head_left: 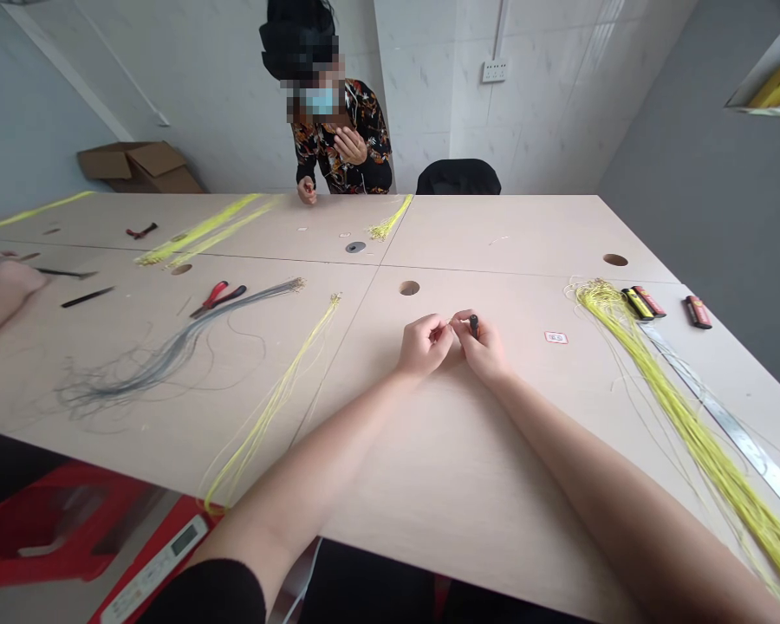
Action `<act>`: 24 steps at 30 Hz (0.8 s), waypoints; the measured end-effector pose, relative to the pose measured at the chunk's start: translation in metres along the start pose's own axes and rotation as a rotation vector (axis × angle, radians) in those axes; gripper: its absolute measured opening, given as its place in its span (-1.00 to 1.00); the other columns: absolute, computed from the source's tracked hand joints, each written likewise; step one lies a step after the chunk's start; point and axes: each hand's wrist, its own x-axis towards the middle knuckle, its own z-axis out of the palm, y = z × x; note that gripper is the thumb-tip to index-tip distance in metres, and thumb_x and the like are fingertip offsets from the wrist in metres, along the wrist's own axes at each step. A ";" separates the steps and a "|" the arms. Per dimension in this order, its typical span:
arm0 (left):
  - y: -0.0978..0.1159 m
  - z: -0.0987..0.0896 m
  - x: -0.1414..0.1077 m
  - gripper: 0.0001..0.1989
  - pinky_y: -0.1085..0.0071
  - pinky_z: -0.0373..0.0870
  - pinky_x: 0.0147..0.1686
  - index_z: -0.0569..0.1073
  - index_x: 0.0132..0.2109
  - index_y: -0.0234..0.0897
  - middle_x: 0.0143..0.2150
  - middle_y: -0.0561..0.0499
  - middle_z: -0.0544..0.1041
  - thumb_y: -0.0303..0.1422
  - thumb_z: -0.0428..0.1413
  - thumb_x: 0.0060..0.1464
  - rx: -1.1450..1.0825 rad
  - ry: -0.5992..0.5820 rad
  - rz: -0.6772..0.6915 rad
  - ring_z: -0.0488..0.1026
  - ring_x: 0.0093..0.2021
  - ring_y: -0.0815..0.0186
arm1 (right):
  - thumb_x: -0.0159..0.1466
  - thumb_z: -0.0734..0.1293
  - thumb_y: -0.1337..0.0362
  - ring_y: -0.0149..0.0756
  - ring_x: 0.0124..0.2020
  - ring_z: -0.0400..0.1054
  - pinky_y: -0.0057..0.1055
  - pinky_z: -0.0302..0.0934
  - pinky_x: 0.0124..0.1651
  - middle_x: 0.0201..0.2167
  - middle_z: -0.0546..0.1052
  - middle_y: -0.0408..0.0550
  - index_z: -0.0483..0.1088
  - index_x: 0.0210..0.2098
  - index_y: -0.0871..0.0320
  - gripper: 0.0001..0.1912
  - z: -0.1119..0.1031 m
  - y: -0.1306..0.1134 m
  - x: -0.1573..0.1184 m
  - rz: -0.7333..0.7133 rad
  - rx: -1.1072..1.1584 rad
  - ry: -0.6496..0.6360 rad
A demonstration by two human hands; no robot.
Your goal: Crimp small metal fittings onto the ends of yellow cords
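At the middle of the table, my left hand (425, 343) is closed, its thumb and finger pinched at the tip. What sits in that pinch is too small to make out. Right beside it, my right hand (484, 351) is closed around a slim, dark-ended tool (474, 326), whose other end is hidden by the fingers. The two hands nearly touch at the fingertips. To the left lies a thin bundle of yellow strings (269, 403) with knotted ends. A small red-edged white label (556, 338) rests to the right of my hands.
Thicker yellow strings (682, 416) lie at right beside a metal ruler (728, 416) and several small dark-ended cylinders (698, 312). Grey strings (175, 351) and red-black pliers (216, 299) lie left. A co-worker's hand (6, 282) is at far left; another person (341, 130) is opposite.
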 end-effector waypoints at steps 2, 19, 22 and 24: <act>0.000 0.000 0.000 -0.75 0.52 0.06 -0.56 0.16 -0.57 -0.27 -0.65 0.16 0.14 -0.40 -0.01 0.02 0.005 0.007 -0.004 0.07 -0.60 0.49 | 0.19 0.21 0.09 -0.43 -0.55 0.07 -0.45 0.02 -0.47 -0.59 0.20 -0.21 0.25 -0.44 0.12 -0.78 0.000 -0.001 0.000 0.017 0.011 -0.001; -0.001 0.000 0.000 -0.75 0.51 0.06 -0.57 0.16 -0.57 -0.27 -0.66 0.17 0.11 -0.39 0.01 0.01 -0.062 0.026 -0.029 0.06 -0.61 0.49 | 0.11 0.28 0.16 -0.47 -0.63 0.03 -0.47 0.00 -0.56 -0.65 0.15 -0.25 0.29 -0.45 0.12 -0.84 -0.001 -0.001 0.001 0.228 0.195 0.079; 0.000 0.000 0.000 -0.75 0.51 0.06 -0.57 0.17 -0.57 -0.27 -0.66 0.17 0.11 -0.37 0.02 0.01 -0.068 0.017 -0.043 0.05 -0.61 0.49 | 0.10 0.29 0.16 -0.48 -0.64 0.01 -0.47 -0.02 -0.57 -0.66 0.13 -0.26 0.28 -0.47 0.12 -0.84 -0.001 -0.001 0.002 0.239 0.220 0.074; 0.001 0.000 0.000 -0.73 0.51 0.06 -0.57 0.16 -0.58 -0.27 -0.66 0.17 0.11 -0.35 0.02 0.00 -0.079 0.010 -0.073 0.05 -0.60 0.49 | 0.10 0.29 0.16 -0.47 -0.64 -0.02 -0.47 -0.03 -0.57 -0.67 0.10 -0.27 0.28 -0.46 0.12 -0.84 -0.001 -0.001 0.002 0.242 0.237 0.076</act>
